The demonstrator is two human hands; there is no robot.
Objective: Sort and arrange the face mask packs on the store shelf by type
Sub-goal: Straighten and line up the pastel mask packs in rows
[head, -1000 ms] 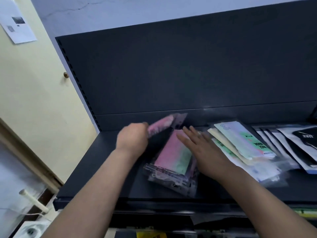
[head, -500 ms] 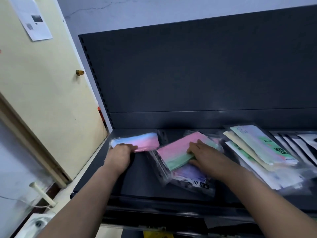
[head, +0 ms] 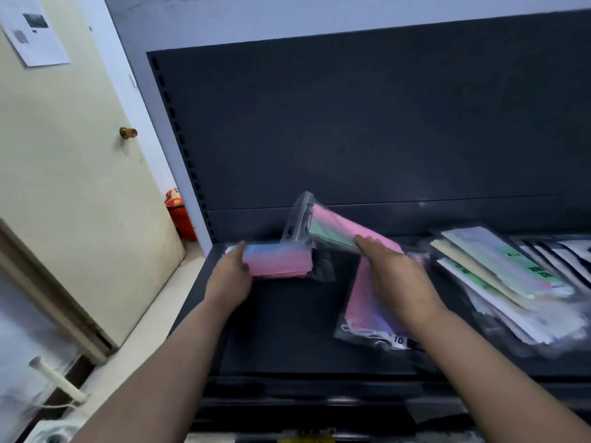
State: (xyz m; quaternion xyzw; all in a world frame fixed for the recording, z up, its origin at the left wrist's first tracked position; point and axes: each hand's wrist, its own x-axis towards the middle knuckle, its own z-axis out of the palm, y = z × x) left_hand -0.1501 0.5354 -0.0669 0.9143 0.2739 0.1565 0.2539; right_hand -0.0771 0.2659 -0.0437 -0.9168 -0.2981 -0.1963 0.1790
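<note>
**Inspector:** State the position of each hand.

**Assessor:** The left hand (head: 230, 278) has its grip closed round the left end of the pink-and-blue pack (head: 281, 260), low at the left rear of the shelf (head: 287, 330). Whether that pack rests on the shelf cannot be told. The right hand (head: 399, 276) has its grip clamped on the pink-and-green pack (head: 335, 230). This pack is raised and tilted, and its clear sealed end points up and left, just above the other pack's right end.

**Inspector:** Other stock?

**Assessor:** A pink-and-purple pack (head: 359, 302) lies flat on the shelf beneath the right hand. To its right sits a fanned pale green and cream stack (head: 499, 266). Beyond that are black-and-white packs (head: 572, 254), cut off by the frame edge.

**Inspector:** Handling assessment?

**Assessor:** The packs are judged light and soft, being folded masks in glossy clear film. The film is probably slippery, and the empty sealed flap would likely buckle if used as a handle. The recommended hold is across the thick mask bundle, with the thumb on top and the fingers beneath. Damage risk appears low. The likelier fault is packs sliding off one another when stacked, so each group should be squared flat.
</note>
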